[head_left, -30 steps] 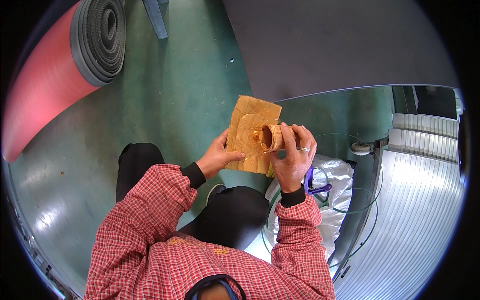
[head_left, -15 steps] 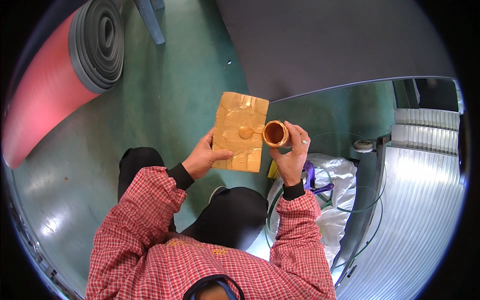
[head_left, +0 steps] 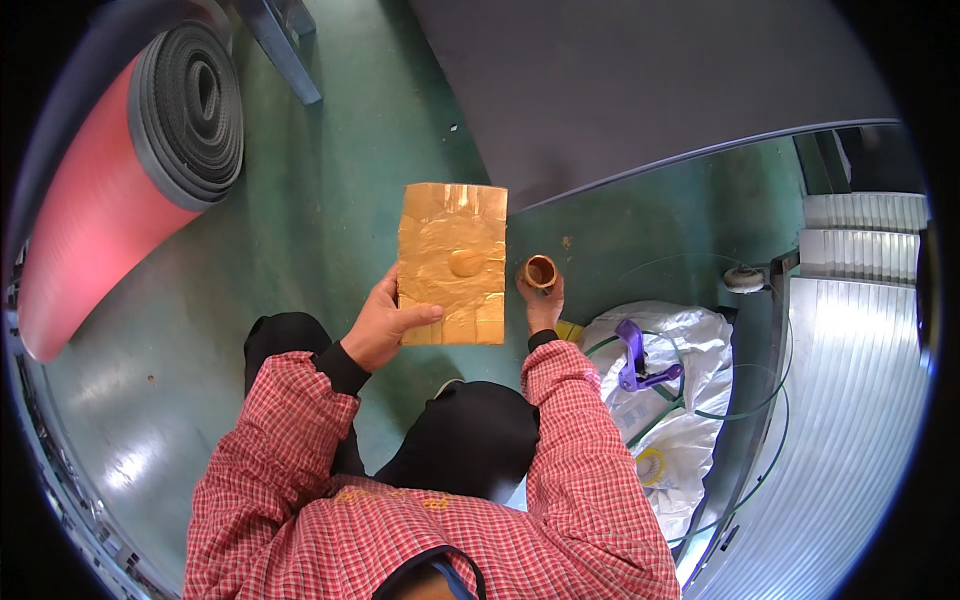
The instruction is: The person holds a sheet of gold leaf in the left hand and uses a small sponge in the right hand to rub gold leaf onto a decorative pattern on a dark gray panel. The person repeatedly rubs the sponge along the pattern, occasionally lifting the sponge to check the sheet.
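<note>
Evidently, the left hand (head_left: 378, 325) is pinching a gold-coated panel (head_left: 452, 215) at its eight o'clock edge.
With the thumb on top, that edge grip is probably leaving the gold blob (head_left: 465, 263) undisturbed; at three o'clock, just beside the panel, the right hand (head_left: 545, 312) is grasping a cup (head_left: 540, 272), mouth upward, likely against spills. Toward four, a purple clamp (head_left: 631, 352) is lying on a silvery sack (head_left: 708, 345); toward ten, a red roll (head_left: 90, 215) is resting.
</note>
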A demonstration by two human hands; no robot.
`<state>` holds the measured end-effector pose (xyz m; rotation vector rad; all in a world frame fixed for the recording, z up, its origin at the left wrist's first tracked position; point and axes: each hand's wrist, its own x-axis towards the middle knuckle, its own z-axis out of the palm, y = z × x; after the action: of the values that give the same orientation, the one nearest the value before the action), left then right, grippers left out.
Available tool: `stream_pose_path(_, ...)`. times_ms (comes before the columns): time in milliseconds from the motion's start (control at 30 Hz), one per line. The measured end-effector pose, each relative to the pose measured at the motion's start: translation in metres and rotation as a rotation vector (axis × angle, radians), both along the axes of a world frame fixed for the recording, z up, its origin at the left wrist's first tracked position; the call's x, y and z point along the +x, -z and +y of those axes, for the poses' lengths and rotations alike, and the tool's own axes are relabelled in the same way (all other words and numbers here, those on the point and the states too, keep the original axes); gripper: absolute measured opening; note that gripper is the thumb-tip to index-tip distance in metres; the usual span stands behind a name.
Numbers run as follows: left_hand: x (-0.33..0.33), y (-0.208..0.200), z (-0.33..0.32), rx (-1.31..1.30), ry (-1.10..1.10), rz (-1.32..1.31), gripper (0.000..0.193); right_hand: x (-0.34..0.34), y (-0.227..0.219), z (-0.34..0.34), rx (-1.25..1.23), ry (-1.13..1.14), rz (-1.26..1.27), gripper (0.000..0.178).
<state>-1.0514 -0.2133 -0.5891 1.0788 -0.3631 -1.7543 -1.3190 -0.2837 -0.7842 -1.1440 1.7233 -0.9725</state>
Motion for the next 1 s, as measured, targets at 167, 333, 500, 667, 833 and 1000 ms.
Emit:
stream_pose_path(167,0.009,-0.010,0.003,0.004,-0.010,-0.028,0.074,0.005,0.025,0.017,0.028,0.057,-0.070,0.061)
stream_pose_path(333,0.012,-0.020,0.001,-0.006,0.010,-0.016,0.076,-0.007,0.044,0.034,0.072,0.056,-0.045,0.067)
stream_pose_path(500,0.004,-0.043,-0.009,0.020,0.088,0.008,0.073,-0.035,0.061,0.099,0.339,0.097,0.373,0.105)
stream_pose_path(667,0.020,-0.092,0.007,0.070,0.027,0.040,0.077,0.037,-0.105,0.068,0.515,-0.225,-0.563,0.058)
stream_pose_path(833,0.022,-0.155,0.011,0.110,0.068,0.108,0.079,0.083,-0.276,0.001,0.477,-0.451,-0.780,0.043)
stream_pose_path(1000,0.026,-0.222,0.019,0.065,0.119,0.084,0.077,0.089,-0.355,-0.015,0.639,-0.571,-0.733,0.043)
